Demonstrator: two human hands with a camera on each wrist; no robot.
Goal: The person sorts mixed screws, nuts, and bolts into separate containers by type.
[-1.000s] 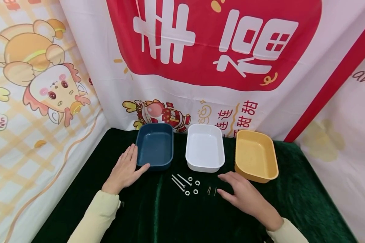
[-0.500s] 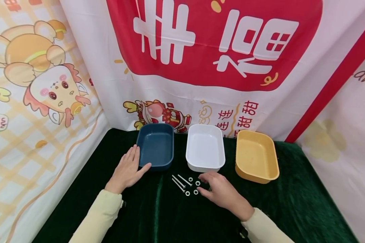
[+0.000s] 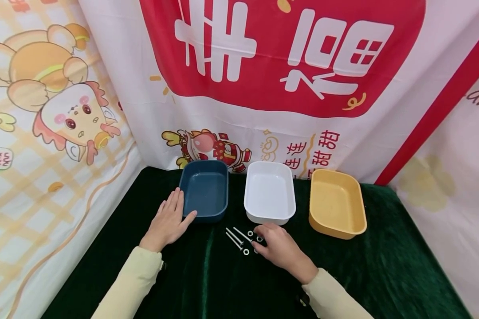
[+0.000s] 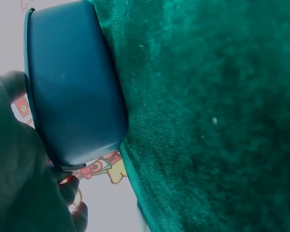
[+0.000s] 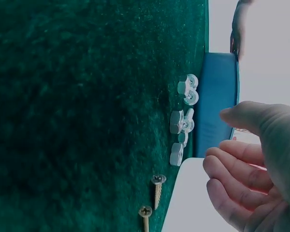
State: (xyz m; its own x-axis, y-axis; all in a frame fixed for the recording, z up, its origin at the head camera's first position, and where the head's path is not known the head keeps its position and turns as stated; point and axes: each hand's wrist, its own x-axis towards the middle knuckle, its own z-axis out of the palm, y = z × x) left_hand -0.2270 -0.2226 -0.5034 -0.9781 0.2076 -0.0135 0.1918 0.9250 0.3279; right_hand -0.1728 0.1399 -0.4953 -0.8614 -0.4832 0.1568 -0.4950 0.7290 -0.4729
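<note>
My left hand rests at the near left corner of the blue bin, fingers straight along its rim and thumb at the front. My right hand, fingers loosely bent, hovers over the small hardware and holds nothing. Three silver bolts lie side by side left of its fingertips. Several hex nuts are scattered beside the bolts, some partly covered by the right hand in the head view. Two small screws lie on the cloth in the right wrist view; the hand hides them from the head camera.
A white bin stands in the middle of the row, and a yellow bin at its right. Dark green cloth covers the table. Printed fabric hangs behind and at both sides.
My right hand has moved left, from beside the small screws to above the nuts near the bolts. The left hand has stayed at the blue bin.
</note>
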